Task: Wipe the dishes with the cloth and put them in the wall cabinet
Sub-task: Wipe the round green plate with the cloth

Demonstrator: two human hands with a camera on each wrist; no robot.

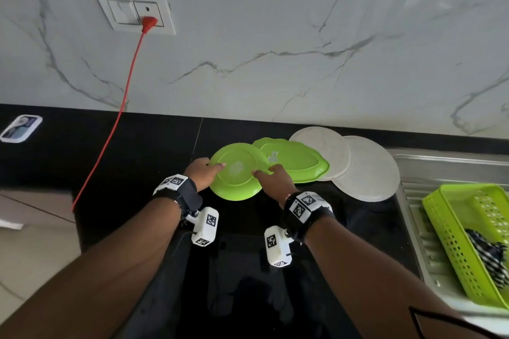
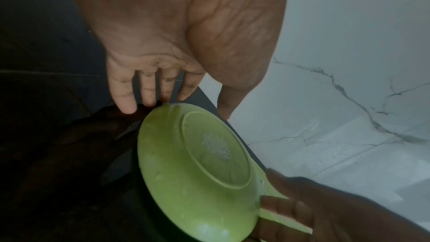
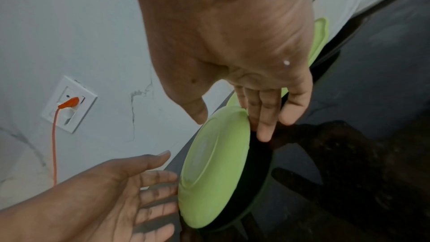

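A round green plate lies upside down on the black counter, its near edge tilted up in the wrist views. My left hand touches its left rim with straight, spread fingers. My right hand pinches the right rim, thumb on top and fingers below. A wavy-edged green plate and two whitish plates overlap behind it. A striped cloth lies in the green basket. The wall cabinet is out of view.
The basket stands on the steel sink drainboard at the right. A red cord runs from the wall socket down across the counter's left part. A small packet lies at the far left.
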